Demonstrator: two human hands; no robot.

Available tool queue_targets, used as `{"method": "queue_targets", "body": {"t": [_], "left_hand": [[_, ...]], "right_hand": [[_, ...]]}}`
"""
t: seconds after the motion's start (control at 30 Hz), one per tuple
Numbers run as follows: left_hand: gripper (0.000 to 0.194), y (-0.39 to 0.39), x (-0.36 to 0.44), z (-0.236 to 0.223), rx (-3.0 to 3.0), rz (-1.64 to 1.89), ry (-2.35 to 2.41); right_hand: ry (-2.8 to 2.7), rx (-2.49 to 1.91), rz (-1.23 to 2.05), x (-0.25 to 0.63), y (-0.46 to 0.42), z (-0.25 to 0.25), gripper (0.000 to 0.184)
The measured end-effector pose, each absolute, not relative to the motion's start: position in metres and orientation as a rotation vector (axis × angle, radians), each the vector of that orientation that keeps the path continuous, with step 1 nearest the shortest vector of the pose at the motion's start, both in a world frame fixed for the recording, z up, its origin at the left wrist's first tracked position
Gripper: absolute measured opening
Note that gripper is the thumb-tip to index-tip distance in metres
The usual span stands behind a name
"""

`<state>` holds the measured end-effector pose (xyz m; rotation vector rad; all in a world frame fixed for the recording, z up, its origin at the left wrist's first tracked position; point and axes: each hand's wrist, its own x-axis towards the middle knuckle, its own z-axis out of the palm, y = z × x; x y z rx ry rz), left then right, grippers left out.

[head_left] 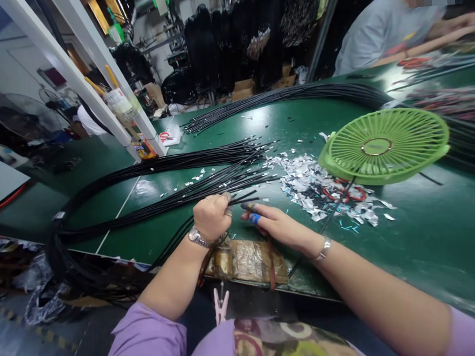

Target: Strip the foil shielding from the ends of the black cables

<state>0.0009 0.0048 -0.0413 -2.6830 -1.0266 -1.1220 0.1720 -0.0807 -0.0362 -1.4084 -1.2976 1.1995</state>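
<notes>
My left hand (pixel 212 217), wearing a wristwatch, is closed around a few black cables (pixel 242 197). Their ends stick out to the right of the fist. My right hand (pixel 281 226) is just beside those ends, its fingers stretched toward them and slightly apart. Dark covering shows on one fingertip and a blue wrap (pixel 255 218) on another finger. I see nothing held in it. Below both hands, a block wrapped in shiny brown tape (pixel 251 261) lies at the table edge. A looped bundle of black cables (pixel 122 221) spreads out behind my left hand.
Cut scraps (pixel 306 178) are heaped on the green table (pixel 420 235). A green fan grille (pixel 406 144) stands over red-handled scissors (pixel 354 192). More black cables (pixel 288 94) lie at the back. A white post (pixel 112 73) rises at left; a co-worker (pixel 373 27) sits at far right.
</notes>
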Motion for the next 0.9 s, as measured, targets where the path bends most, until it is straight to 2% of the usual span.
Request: {"method": "queue_targets", "body": {"t": [0.23,0.4,0.9], "left_hand": [[0.023,-0.003,0.000,-0.042,-2.561,-1.004,-0.729],[0.025,-0.005,0.002,-0.042,-2.594,-0.932,-0.631],[0.024,-0.007,0.003,-0.045,-2.654,-0.843,-0.684]], "right_hand": [[-0.912,-1.258,1.373,0.166,-0.082,-0.031,0.029],[-0.821,-1.243,1.431,0.165,-0.083,-0.028,0.022],[-0.778,-1.241,1.471,0.161,-0.083,-0.029,0.022]]}}
